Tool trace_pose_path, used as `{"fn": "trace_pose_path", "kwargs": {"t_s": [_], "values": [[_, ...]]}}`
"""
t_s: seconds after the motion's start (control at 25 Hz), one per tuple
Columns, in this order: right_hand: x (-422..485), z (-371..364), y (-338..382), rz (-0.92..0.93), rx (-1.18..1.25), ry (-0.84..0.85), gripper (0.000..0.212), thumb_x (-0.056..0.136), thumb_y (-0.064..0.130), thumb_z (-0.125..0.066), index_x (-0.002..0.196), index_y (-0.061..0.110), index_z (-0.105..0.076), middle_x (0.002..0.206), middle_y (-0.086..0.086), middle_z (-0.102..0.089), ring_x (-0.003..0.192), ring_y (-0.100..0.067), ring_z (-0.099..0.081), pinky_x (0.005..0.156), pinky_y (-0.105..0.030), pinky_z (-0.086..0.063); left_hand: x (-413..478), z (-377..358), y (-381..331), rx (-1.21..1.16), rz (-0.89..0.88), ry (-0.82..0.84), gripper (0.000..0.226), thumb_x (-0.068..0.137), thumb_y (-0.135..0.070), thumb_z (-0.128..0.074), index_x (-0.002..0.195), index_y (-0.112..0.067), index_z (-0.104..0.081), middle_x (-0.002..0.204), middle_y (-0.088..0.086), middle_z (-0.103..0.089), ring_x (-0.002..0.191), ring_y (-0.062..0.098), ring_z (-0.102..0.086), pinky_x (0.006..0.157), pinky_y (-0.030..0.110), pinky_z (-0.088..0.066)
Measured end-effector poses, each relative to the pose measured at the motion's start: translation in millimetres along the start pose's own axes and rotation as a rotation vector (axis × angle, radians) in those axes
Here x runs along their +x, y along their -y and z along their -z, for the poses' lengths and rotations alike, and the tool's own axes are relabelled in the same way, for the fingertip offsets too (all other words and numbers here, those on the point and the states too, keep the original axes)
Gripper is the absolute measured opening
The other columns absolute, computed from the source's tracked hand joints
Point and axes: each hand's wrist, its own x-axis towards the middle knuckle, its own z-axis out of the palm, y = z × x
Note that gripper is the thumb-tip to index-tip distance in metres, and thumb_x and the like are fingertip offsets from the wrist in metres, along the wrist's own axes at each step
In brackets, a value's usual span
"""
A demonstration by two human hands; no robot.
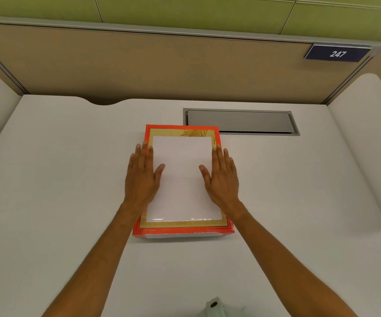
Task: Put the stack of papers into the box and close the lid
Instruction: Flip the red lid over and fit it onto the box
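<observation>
An orange-red box [182, 231] with a gold patterned border lies flat in the middle of the white desk. A white, slightly glossy rectangle [182, 179] fills the space inside the gold border; I cannot tell whether it is the paper stack or a panel of the lid. A white strip shows under the box's near orange edge. My left hand [142, 177] lies flat on the left edge of the box, fingers stretched, thumb on the white area. My right hand [221, 177] lies the same way on the right edge. Neither hand grips anything.
A grey metal cable hatch [239, 121] is set into the desk just behind and to the right of the box. A tan partition with a dark "247" sign [337, 53] closes the back. A pale green object [217, 307] shows at the bottom edge.
</observation>
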Motion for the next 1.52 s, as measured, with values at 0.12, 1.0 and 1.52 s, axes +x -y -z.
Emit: {"fn": "trace_pose_path", "kwargs": {"t_s": [0.12,1.0,1.52], "values": [[10.3,-13.0,5.9,0.044,0.005,0.076,0.076,0.095,0.061,-0.012,0.155,0.016,-0.004,0.164,-0.001,-0.001,0.151,-0.017,0.002,0.124,-0.035,-0.004,6.5,-17.5,-12.9,0.081,-0.031,0.117,0.076,0.101,-0.056,-0.024,0.16,-0.012,-0.007,0.169,0.006,0.0,0.156,0.023,0.002,0.127,0.038,-0.001],[0.5,-51.6,-3.4,0.031,-0.11,0.169,0.072,0.1,0.055,-0.019,0.155,0.014,0.001,0.164,-0.004,0.001,0.151,-0.019,0.002,0.124,-0.036,-0.006,-2.7,-52.9,-5.8,0.179,-0.06,0.15,0.076,0.099,-0.057,-0.016,0.159,-0.01,-0.017,0.167,0.007,-0.017,0.155,0.024,-0.014,0.127,0.042,-0.013],[0.6,-34.4,-2.2,0.032,-0.027,0.194,0.073,0.1,0.054,-0.023,0.155,0.012,0.0,0.164,-0.005,-0.001,0.151,-0.019,0.001,0.124,-0.034,-0.006,-3.2,-39.5,-15.7,0.092,-0.022,0.165,0.069,0.104,-0.046,-0.032,0.159,-0.009,-0.013,0.168,0.007,-0.013,0.156,0.021,-0.008,0.128,0.039,-0.009]]}}
